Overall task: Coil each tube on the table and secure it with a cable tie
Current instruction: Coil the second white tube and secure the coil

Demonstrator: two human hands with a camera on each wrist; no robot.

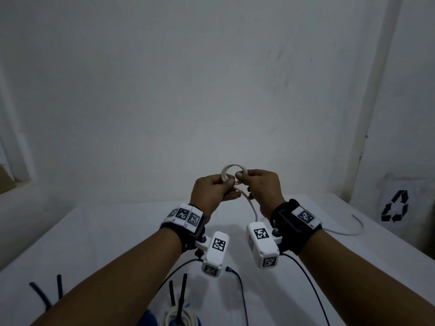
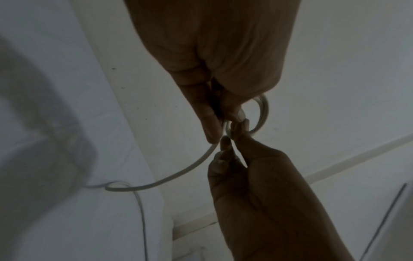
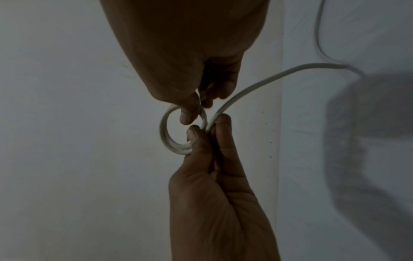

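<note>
A white tube (image 1: 233, 170) is held above the table (image 1: 117, 231), slightly below the centre of the head view, between both hands. Its upper part has been wound into a small coil of a few turns.

The left hand (image 1: 213, 194) is closed on the left side of the coil, with the turns pinched between thumb and curled fingers. In the right wrist view, this hand (image 3: 214, 185) enters from the bottom of the frame, and its fingertips (image 3: 221, 121) are pressed on the point where the loose length leaves the coil (image 3: 170, 139).

The right hand (image 1: 261, 187) is closed on the right side of the coil, with the thumb laid over the turns. In the left wrist view, the same hand (image 2: 257, 185) enters from the lower right, and the coil (image 2: 263, 113) is seen just beyond the meeting fingertips.

The uncoiled length of the tube is led down from the hands, between the two wrists, and out to the right of the head view, where it lies in a curve (image 1: 348, 230) on the table near the right edge. In the left wrist view, it (image 2: 178, 174) sweeps to the lower left.

At the bottom centre of the head view, a finished white coil (image 1: 181, 317) lies on the table with black cable ties (image 1: 182, 292) standing up from it. Further black cable ties (image 1: 47, 292) lie at the lower left. A recycling symbol (image 1: 395, 207) is visible at the right edge.
</note>
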